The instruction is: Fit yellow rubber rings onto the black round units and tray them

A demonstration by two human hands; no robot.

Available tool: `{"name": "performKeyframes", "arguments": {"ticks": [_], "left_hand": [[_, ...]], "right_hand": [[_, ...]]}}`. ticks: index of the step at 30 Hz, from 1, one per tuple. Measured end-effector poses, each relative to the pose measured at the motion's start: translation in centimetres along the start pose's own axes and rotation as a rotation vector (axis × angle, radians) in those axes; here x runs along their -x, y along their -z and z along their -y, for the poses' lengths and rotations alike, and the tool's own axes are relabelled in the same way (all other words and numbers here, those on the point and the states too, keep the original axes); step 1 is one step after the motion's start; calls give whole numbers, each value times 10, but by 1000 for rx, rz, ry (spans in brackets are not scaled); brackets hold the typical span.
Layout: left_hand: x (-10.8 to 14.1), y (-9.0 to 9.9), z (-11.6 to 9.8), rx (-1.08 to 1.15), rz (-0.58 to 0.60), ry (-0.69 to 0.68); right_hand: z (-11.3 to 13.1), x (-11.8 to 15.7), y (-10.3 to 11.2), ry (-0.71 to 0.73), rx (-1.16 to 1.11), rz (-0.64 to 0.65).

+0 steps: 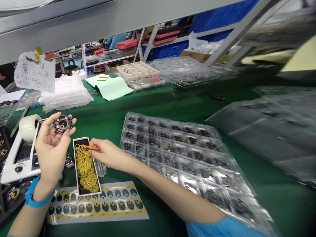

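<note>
A round black part [63, 123] is gripped by the fingers and thumb of the left hand [53, 143], raised above the worktop [108, 123]. An orange tool [92, 147] is pinched in the right hand [105, 152], its tip at the yellow rings [85, 168] in the white-rimmed box [75, 166]. The perforated sheet [118, 214] is partly overlapped by the box.

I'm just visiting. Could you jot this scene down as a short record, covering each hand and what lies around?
Left hand: holds up a round dark part
Right hand: holds a thin orange tool, tip over the white box
White box: holds yellow rings; its near end overlaps a printed sheet
Right of box: clear compartment tray with dark parts
Far left: tape roll, white device
Surface: green tabletop
</note>
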State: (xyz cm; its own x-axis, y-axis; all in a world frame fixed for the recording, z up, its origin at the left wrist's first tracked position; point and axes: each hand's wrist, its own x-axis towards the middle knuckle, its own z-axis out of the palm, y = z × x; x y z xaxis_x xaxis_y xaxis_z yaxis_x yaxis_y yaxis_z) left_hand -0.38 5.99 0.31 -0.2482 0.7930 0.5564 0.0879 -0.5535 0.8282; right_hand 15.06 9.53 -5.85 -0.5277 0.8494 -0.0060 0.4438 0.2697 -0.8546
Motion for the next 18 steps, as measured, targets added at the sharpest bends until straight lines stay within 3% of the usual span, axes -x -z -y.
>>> {"name": "performKeyframes", "arguments": {"ticks": [5,12,15,18], "left_hand": [[2,-1,3,43,50,26],[3,-1,-1,56,68,33],[1,0,-1,109,107,110],[0,1,0,153,138,186]], "right_hand": [[13,9,5,20,92,45],[-6,-10,-22,-44,309,194],[-9,-9,-21,2,359,256],[-4,-3,-17,49,393,228]]}}
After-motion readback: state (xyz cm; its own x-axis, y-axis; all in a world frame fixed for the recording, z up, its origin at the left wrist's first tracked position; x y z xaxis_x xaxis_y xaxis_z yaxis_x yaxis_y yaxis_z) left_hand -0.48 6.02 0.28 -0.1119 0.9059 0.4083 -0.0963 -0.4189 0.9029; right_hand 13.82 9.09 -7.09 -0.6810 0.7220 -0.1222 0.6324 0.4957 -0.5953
